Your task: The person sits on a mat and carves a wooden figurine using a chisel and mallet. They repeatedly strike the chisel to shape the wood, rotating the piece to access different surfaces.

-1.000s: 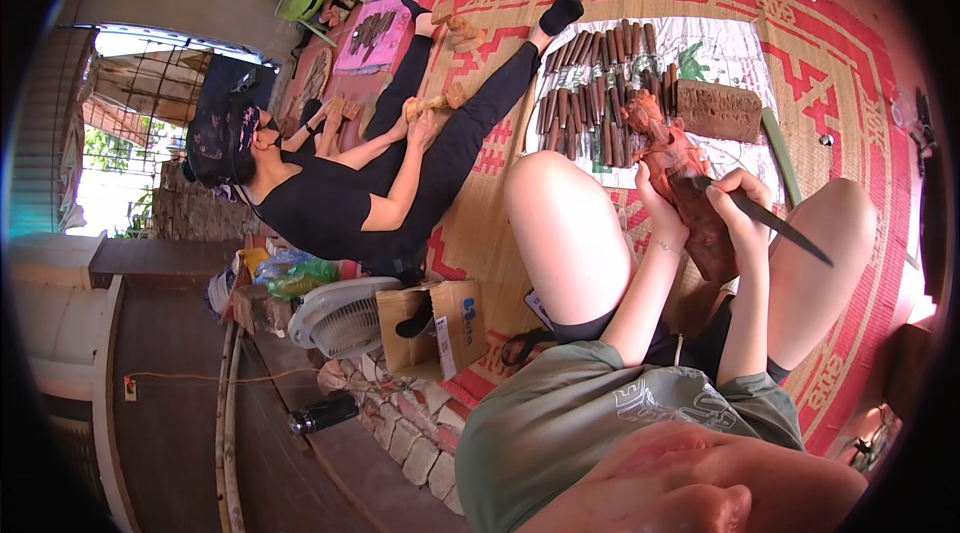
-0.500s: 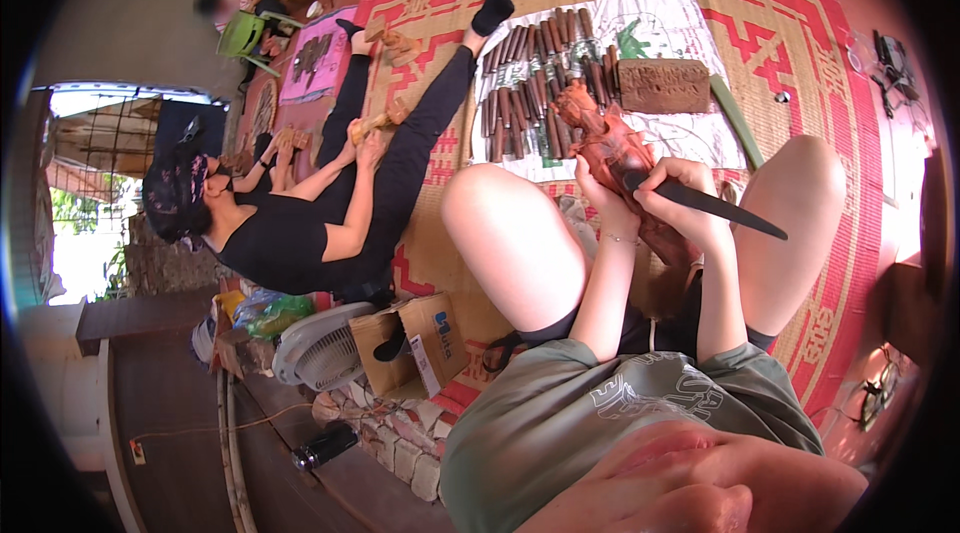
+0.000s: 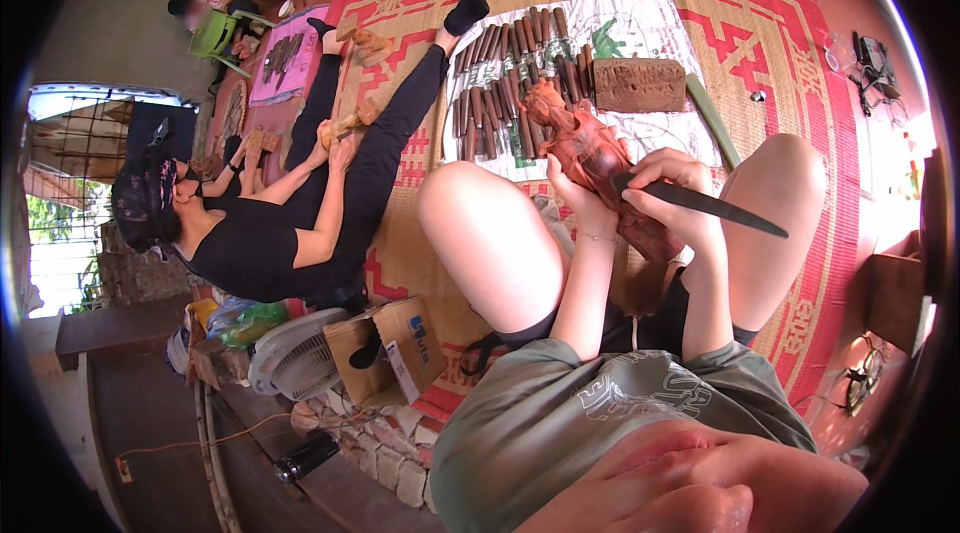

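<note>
A reddish-brown carved wooden figure [image 3: 588,145] lies tilted between my raised knees, its far end near the tools on the cloth. My left hand [image 3: 578,195] is wrapped round the figure's left side and supports it from below. In my right hand [image 3: 682,195] is a dark, flat file [image 3: 725,210], gripped near one end, its pointed end sticking out to the right. The gripped end of the file rests against or just over the figure; exact contact is hidden by my fingers. The figure's lower part reaches down between my thighs.
Beyond the figure, several wooden-handled carving tools [image 3: 490,108] lie in rows on a white cloth [image 3: 655,18], beside a brown block [image 3: 640,85] and a green strip [image 3: 712,118]. At left a co-worker [image 3: 260,233] holds a light wooden piece. A cardboard box [image 3: 385,353] and fan [image 3: 295,353] stand lower left.
The whole view has shifted a little, so the surroundings sit further left. Both hands keep their holds on the figure and the file, with only a slight change in their position.
</note>
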A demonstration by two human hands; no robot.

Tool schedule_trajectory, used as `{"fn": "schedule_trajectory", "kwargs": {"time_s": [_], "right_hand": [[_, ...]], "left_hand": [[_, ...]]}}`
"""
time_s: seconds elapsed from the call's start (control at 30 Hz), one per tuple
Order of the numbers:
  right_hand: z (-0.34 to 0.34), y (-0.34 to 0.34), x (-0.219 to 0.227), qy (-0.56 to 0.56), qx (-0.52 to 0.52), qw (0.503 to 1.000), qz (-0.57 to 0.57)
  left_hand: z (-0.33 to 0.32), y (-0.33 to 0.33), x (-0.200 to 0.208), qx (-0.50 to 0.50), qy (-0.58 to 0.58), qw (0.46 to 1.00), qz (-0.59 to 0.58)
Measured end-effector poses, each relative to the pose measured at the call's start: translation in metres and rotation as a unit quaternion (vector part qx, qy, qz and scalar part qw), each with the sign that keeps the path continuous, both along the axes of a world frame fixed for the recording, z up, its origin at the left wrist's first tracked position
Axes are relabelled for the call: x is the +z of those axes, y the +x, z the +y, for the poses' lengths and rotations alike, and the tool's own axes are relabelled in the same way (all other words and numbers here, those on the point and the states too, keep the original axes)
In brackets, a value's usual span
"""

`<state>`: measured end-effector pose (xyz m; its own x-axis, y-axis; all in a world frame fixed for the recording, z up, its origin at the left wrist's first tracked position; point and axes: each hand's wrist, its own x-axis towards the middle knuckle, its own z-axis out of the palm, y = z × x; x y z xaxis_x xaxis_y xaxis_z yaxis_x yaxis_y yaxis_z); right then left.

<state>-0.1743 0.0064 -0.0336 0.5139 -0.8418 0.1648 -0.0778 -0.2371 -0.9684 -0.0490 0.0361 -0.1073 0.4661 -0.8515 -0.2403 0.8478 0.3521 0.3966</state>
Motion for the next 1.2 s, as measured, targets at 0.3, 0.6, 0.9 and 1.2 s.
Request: {"fn": "schedule_trajectory", "kwargs": {"time_s": [0.3,0.6,0.9,1.2], "right_hand": [[0.0,-0.001,0.002,-0.015,-0.006,1.0,-0.005],[-0.005,-0.009,-0.006,0.079,-0.015,0.997,0.009],[-0.01,-0.021,-0.007,0.147,0.016,0.989,-0.019],[-0.012,-0.02,-0.003,0.079,-0.08,0.993,0.033]], "left_hand": [[0.003,0.002,-0.002,0.014,0.021,1.0,-0.008],[0.004,0.002,0.003,0.0,-0.017,1.0,-0.025],[0.004,0.001,0.014,0.016,0.005,0.999,-0.044],[0.003,0.004,0.012,-0.018,-0.033,0.999,0.003]]}}
